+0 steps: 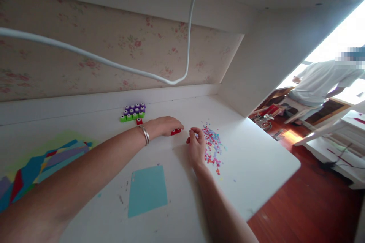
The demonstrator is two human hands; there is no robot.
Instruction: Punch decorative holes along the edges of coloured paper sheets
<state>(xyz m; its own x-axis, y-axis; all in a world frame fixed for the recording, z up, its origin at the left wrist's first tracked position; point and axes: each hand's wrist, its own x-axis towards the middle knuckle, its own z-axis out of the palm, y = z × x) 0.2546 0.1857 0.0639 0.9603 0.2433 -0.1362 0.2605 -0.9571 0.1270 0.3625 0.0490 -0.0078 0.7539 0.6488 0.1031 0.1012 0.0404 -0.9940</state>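
My left hand (169, 125), with a silver bangle on its wrist, reaches across the white table. Its fingers curl over small red pieces (176, 131), partly covered by the hand. My right hand (197, 142) is closed in a pinch just to the right; whatever lies between its fingertips is hidden. Beside it spreads a scatter of tiny multicoloured pieces (213, 145). Toward the wall stand rows of small purple blocks (135, 109) and green blocks (132, 116), with white and dark round tops. A single red block (139, 121) of the same kind sits in front of them.
A turquoise paper square (148, 191) lies near me. Coloured sheets (54, 163) overlap at the left, under my forearm. A white cable (114, 66) hangs in front of the wall. The table's rounded corner (296, 165) is at right; beyond, a person (322, 79) sits.
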